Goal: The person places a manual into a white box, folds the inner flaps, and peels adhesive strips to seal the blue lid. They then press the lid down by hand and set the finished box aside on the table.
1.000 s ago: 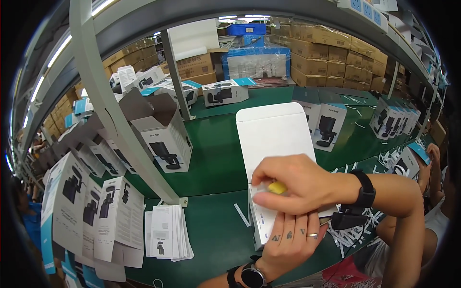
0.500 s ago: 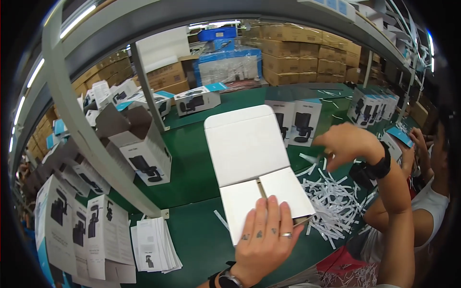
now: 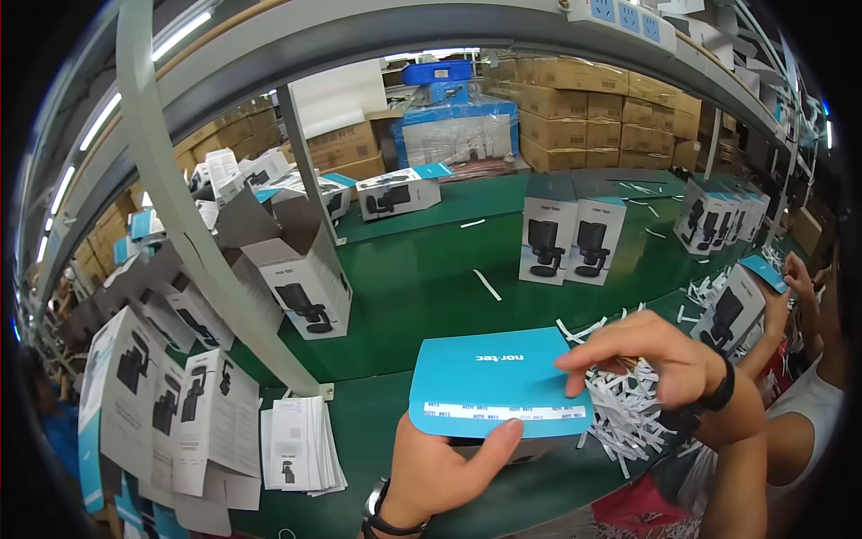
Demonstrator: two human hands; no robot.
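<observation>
Blue carton held over the green desk, both hands on it.

Item: blue carton, flat top face up, low centre, above the desk's front edge. Left hand grips its near edge from below, thumb clamped on the white label strip. Right hand rests fingers together on the right end. Adjacent: white paper strips just right; leaflet stack left; two upright printed boxes behind.

green workbench, stacked cardboard cartons, strip lights
</observation>
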